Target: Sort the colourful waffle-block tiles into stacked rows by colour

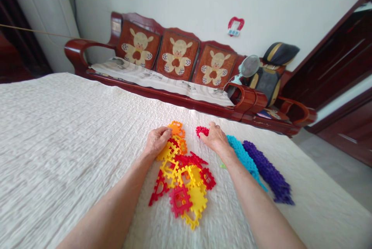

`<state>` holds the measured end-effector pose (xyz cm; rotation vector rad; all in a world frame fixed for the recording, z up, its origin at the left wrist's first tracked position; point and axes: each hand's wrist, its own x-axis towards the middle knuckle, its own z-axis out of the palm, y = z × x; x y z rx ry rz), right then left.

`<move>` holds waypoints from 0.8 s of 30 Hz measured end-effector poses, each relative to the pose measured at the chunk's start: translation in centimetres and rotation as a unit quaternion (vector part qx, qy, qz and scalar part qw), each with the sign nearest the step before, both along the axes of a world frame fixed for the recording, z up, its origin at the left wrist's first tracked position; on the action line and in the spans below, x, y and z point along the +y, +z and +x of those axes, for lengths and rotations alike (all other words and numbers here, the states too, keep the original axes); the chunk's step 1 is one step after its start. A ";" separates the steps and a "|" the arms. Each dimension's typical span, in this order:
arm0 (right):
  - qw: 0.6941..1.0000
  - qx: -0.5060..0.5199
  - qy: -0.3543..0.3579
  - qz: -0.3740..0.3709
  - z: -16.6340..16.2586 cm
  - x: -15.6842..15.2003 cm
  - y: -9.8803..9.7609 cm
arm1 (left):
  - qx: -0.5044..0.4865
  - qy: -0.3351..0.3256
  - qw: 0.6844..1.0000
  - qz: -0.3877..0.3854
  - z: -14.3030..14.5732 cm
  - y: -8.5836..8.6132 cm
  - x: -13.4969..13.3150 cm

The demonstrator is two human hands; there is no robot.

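Observation:
A loose heap of interlocking plastic building pieces with toothed edges, yellow [198,199], red [180,200] and orange [176,129], lies in front of me. My left hand [158,140] is closed at the heap's far left edge, its fingertips against the orange and yellow pieces; whatever it pinches is hidden. Across from it, my right hand [215,138] has thumb and fingers closed at a small stack of red pieces [201,131]. Right of that wrist lie a long light-blue row of pieces [242,156] and a long purple row [269,171]. A bit of green piece [223,165] shows beside my right forearm.
Everything lies on a white quilted cover [72,136]. Beyond its far edge stands a dark-red wooden sofa [174,96] with bear-patterned cushions [177,55]. A small fan [250,66] and a wooden armchair [305,115] are at the right.

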<state>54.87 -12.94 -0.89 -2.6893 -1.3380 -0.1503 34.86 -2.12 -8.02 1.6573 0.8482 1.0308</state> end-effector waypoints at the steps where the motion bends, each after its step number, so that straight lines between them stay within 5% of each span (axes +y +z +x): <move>1: 1.000 -0.001 -0.002 0.001 -0.1 0.0 0.0 | 0.001 -0.001 1.000 0.002 0.0 0.0 0.0; 16: 1.000 -0.001 -0.013 -0.006 -0.6 0.5 -0.2 | 0.005 -0.002 1.000 0.002 -0.1 0.2 -0.1; 24: 0.990 -0.019 0.072 0.121 0.5 -2.3 0.8 | 0.005 0.002 1.000 0.001 -0.1 0.2 0.0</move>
